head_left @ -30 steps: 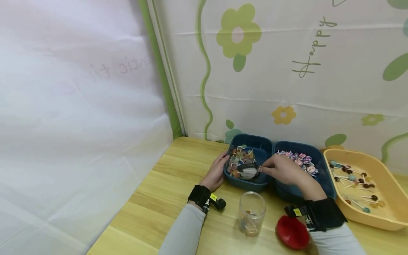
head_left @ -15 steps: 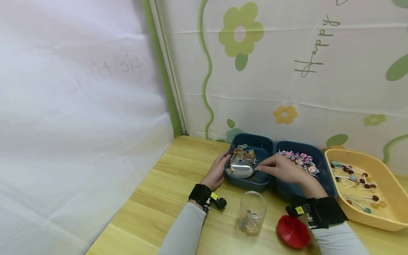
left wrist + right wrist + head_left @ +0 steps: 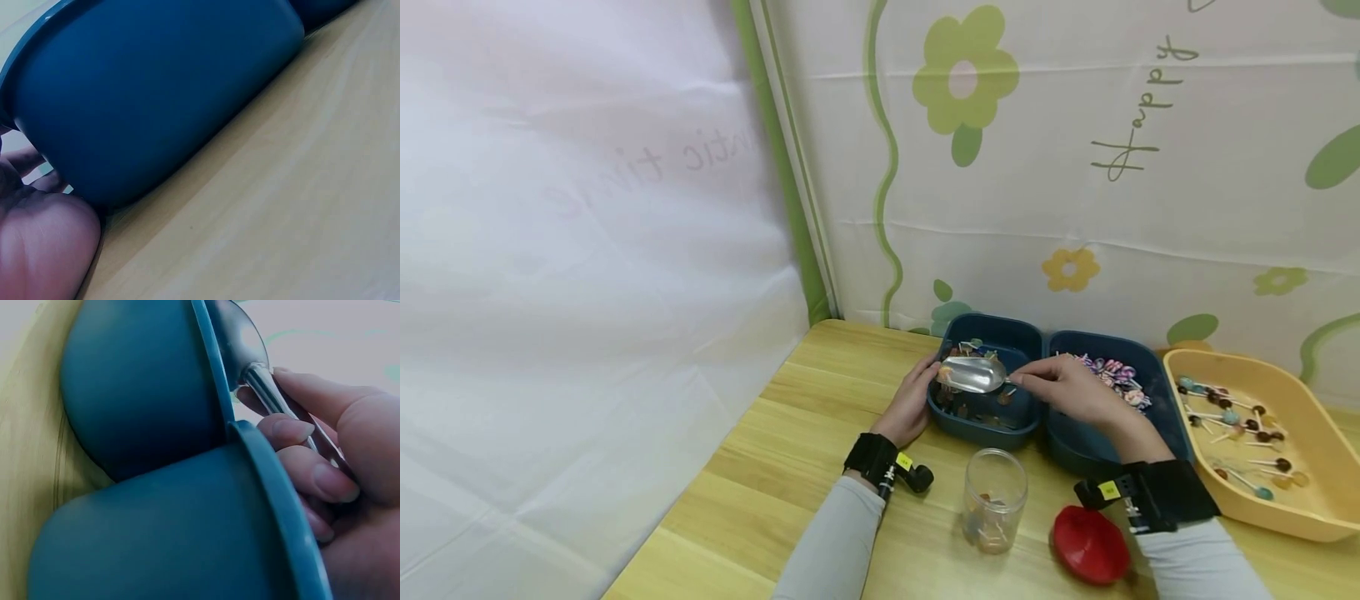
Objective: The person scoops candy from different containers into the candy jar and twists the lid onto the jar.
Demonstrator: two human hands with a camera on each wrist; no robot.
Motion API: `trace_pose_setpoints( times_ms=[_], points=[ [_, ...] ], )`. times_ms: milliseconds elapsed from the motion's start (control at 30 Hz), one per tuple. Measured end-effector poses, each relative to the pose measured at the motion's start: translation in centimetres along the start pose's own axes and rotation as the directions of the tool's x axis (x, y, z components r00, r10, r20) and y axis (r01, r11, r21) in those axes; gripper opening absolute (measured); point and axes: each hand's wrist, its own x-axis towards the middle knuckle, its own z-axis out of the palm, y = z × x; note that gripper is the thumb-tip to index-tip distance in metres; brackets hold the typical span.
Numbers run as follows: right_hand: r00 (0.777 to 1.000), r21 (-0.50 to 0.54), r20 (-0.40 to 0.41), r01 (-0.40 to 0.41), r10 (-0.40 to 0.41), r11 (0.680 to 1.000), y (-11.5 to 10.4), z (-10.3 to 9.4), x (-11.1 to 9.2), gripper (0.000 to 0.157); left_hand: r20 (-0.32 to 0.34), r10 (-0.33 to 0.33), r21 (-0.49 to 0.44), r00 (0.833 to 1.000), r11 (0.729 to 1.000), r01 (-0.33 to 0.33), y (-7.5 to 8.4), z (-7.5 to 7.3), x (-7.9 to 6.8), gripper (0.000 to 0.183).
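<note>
A metal scoop (image 3: 973,374) is over the left blue bin (image 3: 973,431), level with its rim, with an orange candy visible at its lip. My right hand (image 3: 1069,388) pinches the scoop's handle; the right wrist view shows the fingers (image 3: 337,481) curled round it. Small lollipops lie in the bin, partly hidden under the scoop. My left hand (image 3: 910,406) holds the bin's left side at the rim, and the left wrist view shows its palm (image 3: 44,250) close by the outer wall. In front stands a clear jar (image 3: 995,492) with some candies at its bottom.
A second blue bin (image 3: 1078,450) with pink and purple lollipops adjoins on the right. Beyond it is a yellow tray (image 3: 1318,467) of ball lollipops. A red lid (image 3: 1090,546) lies right of the jar. A printed curtain (image 3: 1000,208) hangs behind the table (image 3: 760,458).
My right hand has lifted the scoop from among the candies; its bowl has turned and now sits higher over the bin. The left hand stays where it was.
</note>
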Motion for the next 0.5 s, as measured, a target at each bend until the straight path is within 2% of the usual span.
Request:
trace_pose_setpoints(
  times_ms=[267,500],
  points=[
    [1.0,0.021,-0.018,-0.009,0.01,1.0,0.1,-0.4,-0.1,0.033,-0.015,-0.006,-0.006,1.0,1.0,0.006,0.3,0.2,-0.3,0.048],
    [0.99,-0.011,-0.129,0.046,-0.047,0.999,-0.6,-2.3,-1.4,0.032,-0.036,-0.006,0.024,0.999,1.0,0.007,0.2,0.2,-0.3,0.044]
  ],
)
